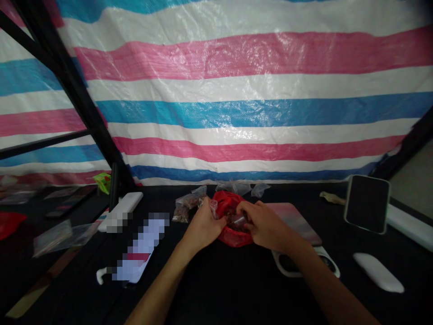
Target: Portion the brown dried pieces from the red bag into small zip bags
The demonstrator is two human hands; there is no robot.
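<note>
"Head view: what's done?"
"Filled pouches point(181, 213) lie near the red bag point(237, 239); brown pieces point(231, 220) remain inside."
"What's held?"
"Left hand point(206, 226) pinches clear plastic point(213, 206); right hand point(262, 222) grips a clear cup-like piece point(240, 220) inside the bag."

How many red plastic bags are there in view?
2, it seems. One open red bag sits between the left hand and right hand; a second red bag, less clear, lies at the far left, cut off by the picture's edge. More may be hidden.
</note>
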